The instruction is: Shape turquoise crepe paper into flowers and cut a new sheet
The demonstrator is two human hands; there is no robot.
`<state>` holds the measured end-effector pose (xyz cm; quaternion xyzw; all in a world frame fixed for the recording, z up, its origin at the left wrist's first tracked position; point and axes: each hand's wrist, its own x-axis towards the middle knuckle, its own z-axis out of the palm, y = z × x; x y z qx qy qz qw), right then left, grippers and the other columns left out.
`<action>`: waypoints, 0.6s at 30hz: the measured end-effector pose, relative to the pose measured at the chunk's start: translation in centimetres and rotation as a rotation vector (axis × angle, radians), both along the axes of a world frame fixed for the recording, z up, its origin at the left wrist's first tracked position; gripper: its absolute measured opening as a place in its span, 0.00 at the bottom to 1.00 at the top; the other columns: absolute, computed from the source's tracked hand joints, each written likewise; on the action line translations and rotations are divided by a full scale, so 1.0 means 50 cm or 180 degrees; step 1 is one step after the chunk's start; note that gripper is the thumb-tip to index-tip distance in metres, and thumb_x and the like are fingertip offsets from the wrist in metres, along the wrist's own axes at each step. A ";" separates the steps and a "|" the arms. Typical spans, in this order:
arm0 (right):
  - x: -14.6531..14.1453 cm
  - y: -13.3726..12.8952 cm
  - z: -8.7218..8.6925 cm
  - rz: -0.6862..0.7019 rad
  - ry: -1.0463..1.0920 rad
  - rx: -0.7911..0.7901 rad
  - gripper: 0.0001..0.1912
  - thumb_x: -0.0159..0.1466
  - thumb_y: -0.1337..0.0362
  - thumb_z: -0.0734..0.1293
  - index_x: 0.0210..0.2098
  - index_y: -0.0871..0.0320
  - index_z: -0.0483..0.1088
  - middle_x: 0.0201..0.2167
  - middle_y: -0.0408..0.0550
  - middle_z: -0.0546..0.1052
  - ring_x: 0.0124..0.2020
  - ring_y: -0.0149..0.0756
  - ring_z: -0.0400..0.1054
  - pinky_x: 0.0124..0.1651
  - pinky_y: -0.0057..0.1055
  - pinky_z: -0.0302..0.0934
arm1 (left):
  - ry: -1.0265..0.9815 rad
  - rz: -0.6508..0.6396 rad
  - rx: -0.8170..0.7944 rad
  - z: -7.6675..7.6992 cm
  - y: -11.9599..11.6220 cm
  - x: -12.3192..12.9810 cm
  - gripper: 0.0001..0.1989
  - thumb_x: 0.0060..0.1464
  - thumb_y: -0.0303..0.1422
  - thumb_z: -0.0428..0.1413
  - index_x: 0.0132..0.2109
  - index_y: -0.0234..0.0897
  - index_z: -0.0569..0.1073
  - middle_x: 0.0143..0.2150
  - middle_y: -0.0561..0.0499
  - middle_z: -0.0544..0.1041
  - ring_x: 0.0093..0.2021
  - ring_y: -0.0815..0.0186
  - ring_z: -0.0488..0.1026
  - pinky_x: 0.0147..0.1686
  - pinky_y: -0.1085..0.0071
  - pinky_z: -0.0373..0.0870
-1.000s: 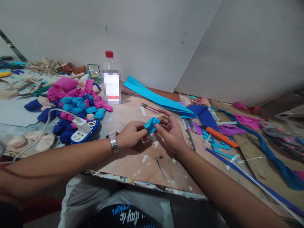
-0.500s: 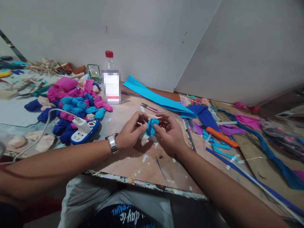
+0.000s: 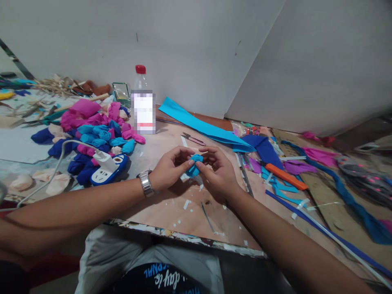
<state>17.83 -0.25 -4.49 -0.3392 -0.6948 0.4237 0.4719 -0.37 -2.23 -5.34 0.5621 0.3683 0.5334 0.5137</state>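
Note:
Between my hands, above the worktable [image 3: 171,204], is a small light-blue crepe paper flower [image 3: 194,165] with crumpled, rolled folds. My left hand [image 3: 171,168], with a metal watch on its wrist, pinches the flower's left side between thumb and fingers. My right hand [image 3: 219,171] grips it from the right, thumb on its front. The far fingertips are partly hidden behind the flower. Just beyond my hands lie small thread snips [image 3: 193,139]. A wide strip of light-blue crepe paper [image 3: 199,126] stretches behind them.
Left lies a pile of pink, dark-blue and light-blue paper flowers [image 3: 98,134] beside a blue-and-white power strip [image 3: 110,171]. A red-capped bottle [image 3: 141,81] stands behind. On the right are an orange utility knife [image 3: 286,176], paper scraps and a grey cable bundle [image 3: 364,179].
My left thumb has moved onto the front of the flower, and the flower has turned a little and shifted slightly left. Everything else stays in place.

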 end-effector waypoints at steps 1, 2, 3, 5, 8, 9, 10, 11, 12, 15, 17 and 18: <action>0.000 0.000 0.000 0.0006 0.0011 0.0027 0.19 0.65 0.59 0.72 0.53 0.52 0.69 0.39 0.45 0.76 0.37 0.35 0.71 0.40 0.32 0.67 | -0.0033 -0.0022 -0.0020 -0.001 0.001 0.000 0.18 0.58 0.39 0.63 0.51 0.35 0.72 0.44 0.47 0.77 0.44 0.66 0.75 0.46 0.68 0.73; 0.000 0.001 0.000 0.0010 0.0018 0.0049 0.18 0.65 0.59 0.72 0.53 0.52 0.69 0.39 0.45 0.76 0.37 0.35 0.71 0.40 0.32 0.67 | -0.0071 -0.0052 -0.0041 -0.001 0.001 0.001 0.18 0.58 0.39 0.63 0.51 0.35 0.71 0.44 0.47 0.77 0.43 0.66 0.75 0.46 0.68 0.73; 0.000 0.001 0.000 0.0010 0.0015 0.0063 0.18 0.65 0.58 0.72 0.53 0.52 0.69 0.39 0.45 0.76 0.37 0.35 0.71 0.41 0.33 0.67 | -0.0111 -0.0096 -0.0069 -0.003 0.001 0.001 0.18 0.58 0.38 0.64 0.51 0.35 0.71 0.43 0.47 0.78 0.43 0.66 0.76 0.46 0.68 0.73; 0.000 0.002 0.001 -0.0010 -0.0024 0.0086 0.18 0.65 0.58 0.72 0.53 0.52 0.69 0.39 0.45 0.76 0.38 0.35 0.71 0.41 0.33 0.67 | -0.0174 -0.0197 -0.0123 -0.006 0.002 0.001 0.18 0.57 0.37 0.64 0.51 0.36 0.71 0.43 0.47 0.78 0.43 0.66 0.76 0.47 0.67 0.73; 0.001 0.002 0.002 -0.0063 -0.0120 0.0146 0.18 0.65 0.59 0.72 0.52 0.52 0.69 0.40 0.46 0.76 0.38 0.35 0.71 0.41 0.33 0.67 | -0.0112 -0.0261 -0.0166 -0.013 0.004 0.002 0.17 0.56 0.36 0.65 0.48 0.36 0.70 0.41 0.49 0.78 0.41 0.68 0.76 0.46 0.67 0.72; 0.001 0.001 0.002 -0.0075 -0.0144 0.0157 0.17 0.65 0.59 0.72 0.52 0.52 0.70 0.40 0.46 0.76 0.38 0.35 0.71 0.41 0.33 0.67 | -0.0057 -0.0250 -0.0187 -0.014 0.004 0.001 0.16 0.56 0.36 0.65 0.47 0.36 0.70 0.40 0.49 0.78 0.40 0.68 0.76 0.45 0.68 0.72; 0.001 0.001 0.002 -0.0078 -0.0157 0.0156 0.17 0.65 0.59 0.72 0.52 0.52 0.70 0.40 0.46 0.76 0.38 0.35 0.71 0.41 0.33 0.67 | -0.0001 -0.0239 -0.0212 -0.014 0.005 0.001 0.16 0.55 0.36 0.65 0.46 0.36 0.70 0.40 0.50 0.78 0.40 0.68 0.75 0.44 0.69 0.72; 0.001 0.001 0.002 -0.0075 -0.0161 0.0145 0.17 0.64 0.59 0.72 0.52 0.52 0.70 0.40 0.46 0.76 0.38 0.35 0.71 0.41 0.33 0.67 | 0.0053 -0.0236 -0.0245 -0.014 0.005 0.001 0.15 0.55 0.37 0.65 0.45 0.36 0.71 0.40 0.50 0.78 0.39 0.68 0.75 0.43 0.69 0.72; 0.001 0.001 0.001 -0.0068 -0.0155 0.0129 0.17 0.64 0.58 0.72 0.51 0.52 0.70 0.40 0.46 0.76 0.38 0.35 0.71 0.41 0.34 0.67 | 0.0100 -0.0244 -0.0278 -0.013 0.005 0.001 0.15 0.55 0.38 0.65 0.44 0.36 0.71 0.40 0.49 0.78 0.38 0.68 0.75 0.42 0.69 0.72; 0.000 0.001 0.000 -0.0029 -0.0127 0.0090 0.19 0.64 0.57 0.73 0.52 0.52 0.69 0.40 0.46 0.76 0.38 0.35 0.71 0.40 0.33 0.67 | 0.0227 -0.0317 -0.0360 -0.005 0.004 0.000 0.14 0.54 0.39 0.65 0.39 0.34 0.73 0.38 0.49 0.79 0.37 0.67 0.75 0.41 0.68 0.72; -0.001 0.000 0.001 -0.0004 -0.0142 0.0095 0.22 0.61 0.57 0.75 0.52 0.52 0.69 0.41 0.46 0.76 0.38 0.35 0.71 0.41 0.34 0.67 | 0.0270 -0.0290 -0.0368 0.000 0.002 0.000 0.14 0.53 0.40 0.66 0.38 0.34 0.73 0.36 0.49 0.79 0.36 0.67 0.75 0.40 0.68 0.71; -0.002 0.000 0.001 0.0009 -0.0159 0.0104 0.24 0.60 0.57 0.76 0.52 0.53 0.69 0.42 0.47 0.76 0.38 0.35 0.71 0.41 0.34 0.67 | 0.0256 -0.0271 -0.0360 0.001 0.001 0.000 0.14 0.53 0.40 0.66 0.37 0.34 0.73 0.35 0.49 0.79 0.35 0.67 0.75 0.40 0.68 0.71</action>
